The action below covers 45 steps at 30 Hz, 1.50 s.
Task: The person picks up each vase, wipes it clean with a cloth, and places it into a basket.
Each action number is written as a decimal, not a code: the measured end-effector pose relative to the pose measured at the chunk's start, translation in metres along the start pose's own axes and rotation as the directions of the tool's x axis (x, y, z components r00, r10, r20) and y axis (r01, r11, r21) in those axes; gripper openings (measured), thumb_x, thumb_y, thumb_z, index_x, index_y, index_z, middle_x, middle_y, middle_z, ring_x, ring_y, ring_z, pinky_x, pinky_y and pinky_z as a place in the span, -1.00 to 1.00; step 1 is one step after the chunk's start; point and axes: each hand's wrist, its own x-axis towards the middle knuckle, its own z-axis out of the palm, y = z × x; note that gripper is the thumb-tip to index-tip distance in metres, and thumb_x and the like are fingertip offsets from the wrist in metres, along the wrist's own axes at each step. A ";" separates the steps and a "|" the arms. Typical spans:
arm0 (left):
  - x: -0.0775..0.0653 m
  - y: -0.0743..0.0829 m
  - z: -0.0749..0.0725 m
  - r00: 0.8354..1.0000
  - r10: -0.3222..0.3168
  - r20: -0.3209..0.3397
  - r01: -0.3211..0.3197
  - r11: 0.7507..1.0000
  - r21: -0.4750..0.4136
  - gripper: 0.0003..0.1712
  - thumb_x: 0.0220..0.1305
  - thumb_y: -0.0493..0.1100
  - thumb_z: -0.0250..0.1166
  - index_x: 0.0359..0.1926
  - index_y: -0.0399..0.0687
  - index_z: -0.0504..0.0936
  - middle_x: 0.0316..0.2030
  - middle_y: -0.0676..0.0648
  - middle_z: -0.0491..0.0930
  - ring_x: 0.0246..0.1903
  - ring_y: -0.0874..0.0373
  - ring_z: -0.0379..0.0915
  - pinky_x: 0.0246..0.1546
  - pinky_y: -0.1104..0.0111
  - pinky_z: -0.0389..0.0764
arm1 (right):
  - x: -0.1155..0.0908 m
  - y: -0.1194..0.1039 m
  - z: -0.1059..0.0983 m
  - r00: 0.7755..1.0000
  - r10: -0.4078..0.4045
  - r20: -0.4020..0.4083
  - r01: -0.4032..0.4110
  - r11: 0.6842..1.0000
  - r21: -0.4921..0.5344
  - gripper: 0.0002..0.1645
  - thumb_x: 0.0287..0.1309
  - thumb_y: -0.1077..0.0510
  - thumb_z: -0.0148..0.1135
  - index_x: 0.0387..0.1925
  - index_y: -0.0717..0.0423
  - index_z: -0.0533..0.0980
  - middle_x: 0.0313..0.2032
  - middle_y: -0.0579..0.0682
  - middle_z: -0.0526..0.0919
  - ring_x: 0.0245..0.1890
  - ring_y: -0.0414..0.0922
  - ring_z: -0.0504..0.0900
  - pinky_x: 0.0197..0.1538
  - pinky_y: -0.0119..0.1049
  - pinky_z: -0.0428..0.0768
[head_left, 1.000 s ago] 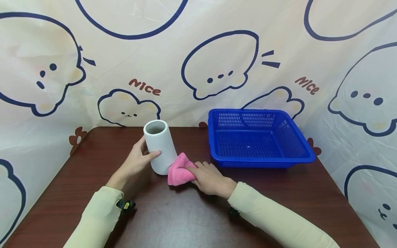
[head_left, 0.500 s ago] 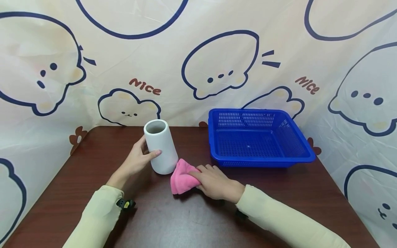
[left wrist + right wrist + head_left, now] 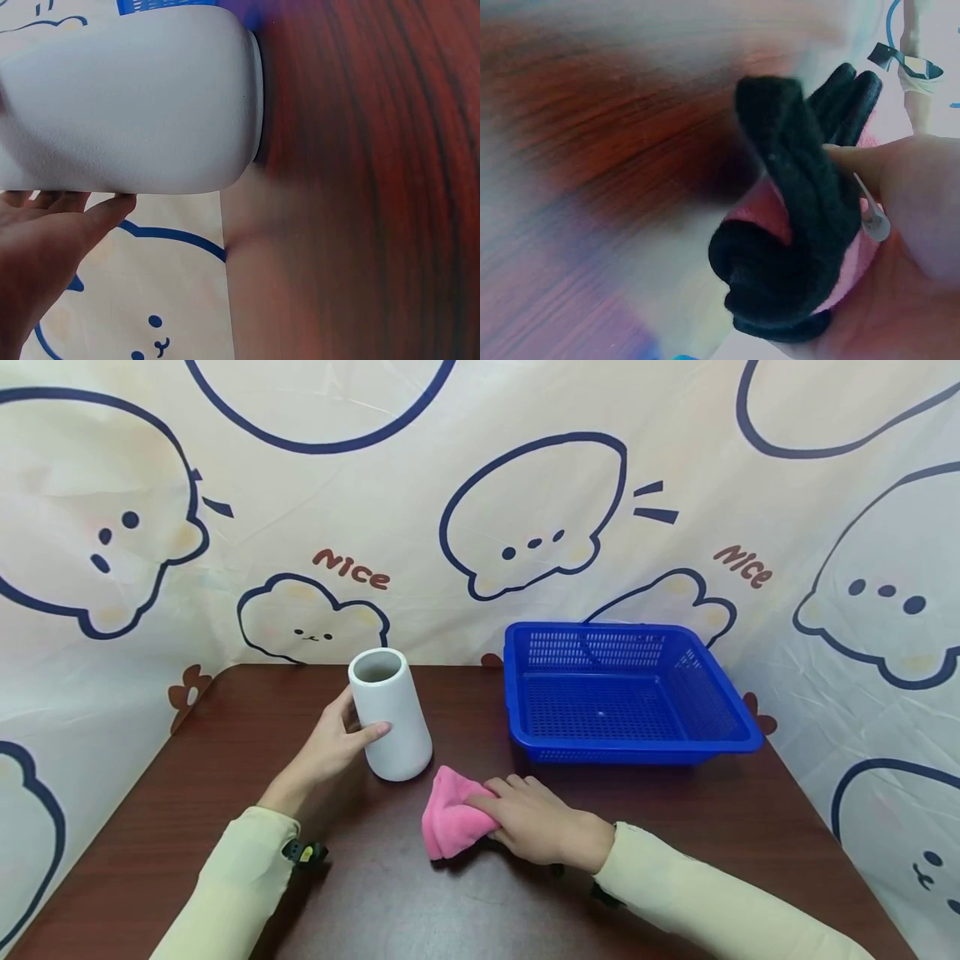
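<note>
My left hand (image 3: 330, 747) holds a white vase (image 3: 397, 727), its thumb across the near side and the other fingers behind. The vase has a round open mouth, widens toward the bottom and leans slightly; its base is right at the tabletop. In the left wrist view the vase's smooth wall (image 3: 142, 105) fills the upper left, with fingertips along its lower side. To the right of the vase, my right hand (image 3: 543, 827) grips a bunched pink cloth (image 3: 453, 818) low over the table, apart from the vase. The right wrist view shows the cloth's dark underside (image 3: 810, 217) and a small white tag (image 3: 875, 223).
A blue plastic basket (image 3: 633, 747) with perforated walls stands at the back right of the dark brown table (image 3: 465, 910). Behind and at both sides hangs a pale curtain (image 3: 420, 502) with cartoon drawings. Each wrist wears a dark camera strap.
My right hand has drawn the pink cloth away from the vase's lower side, to the right and toward me. The left hand and the vase stay almost still.
</note>
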 end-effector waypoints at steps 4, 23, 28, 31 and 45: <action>0.001 0.000 0.000 1.000 0.001 -0.001 -0.001 1.000 0.001 -0.13 0.24 -0.12 0.33 0.45 0.32 0.08 0.37 -0.07 0.27 0.35 -0.08 0.22 0.33 -0.26 0.20 | -0.002 0.002 0.002 0.999 -0.023 0.029 0.023 1.000 0.006 -0.47 0.24 -0.06 0.20 0.24 -0.27 0.37 0.13 -0.07 0.53 0.06 -0.05 0.52 0.11 -0.11 0.48; 0.001 -0.001 0.001 1.000 0.013 -0.001 -0.013 1.000 -0.015 -0.14 0.24 -0.14 0.33 0.45 0.34 0.09 0.36 -0.07 0.28 0.33 -0.06 0.25 0.32 -0.23 0.24 | -0.003 -0.006 0.010 0.998 -0.053 -0.044 0.056 0.996 0.072 -0.44 0.41 -0.20 -0.10 0.37 -0.24 0.29 0.34 -0.05 0.39 0.36 -0.05 0.32 0.33 -0.04 0.37; 0.000 -0.002 0.001 1.000 0.016 -0.001 -0.016 1.000 -0.012 -0.14 0.24 -0.14 0.33 0.45 0.33 0.09 0.36 -0.07 0.29 0.32 -0.06 0.26 0.32 -0.23 0.25 | -0.005 -0.005 0.022 0.998 -0.057 -0.024 0.059 0.997 0.057 -0.37 0.40 -0.25 -0.12 0.42 -0.25 0.19 0.38 0.02 0.34 0.42 -0.01 0.26 0.44 -0.02 0.27; 0.000 -0.002 0.001 1.000 0.017 0.000 -0.017 1.000 -0.012 -0.15 0.25 -0.14 0.32 0.44 0.33 0.10 0.35 -0.07 0.29 0.32 -0.06 0.26 0.32 -0.23 0.26 | -0.006 -0.004 0.028 0.998 -0.067 -0.018 0.068 0.997 0.031 -0.32 0.38 -0.27 -0.09 0.45 -0.26 0.14 0.41 0.06 0.29 0.45 0.00 0.20 0.47 -0.02 0.22; -0.001 0.000 0.001 1.000 0.019 0.000 -0.019 1.000 -0.022 -0.15 0.24 -0.16 0.33 0.44 0.31 0.11 0.34 -0.07 0.31 0.25 0.10 0.30 0.32 -0.17 0.29 | -0.005 0.001 0.031 0.992 -0.044 0.118 0.034 0.996 0.079 -0.14 0.28 -0.41 -0.10 0.50 -0.34 -0.07 0.54 0.03 -0.04 0.56 0.05 -0.08 0.51 0.12 0.05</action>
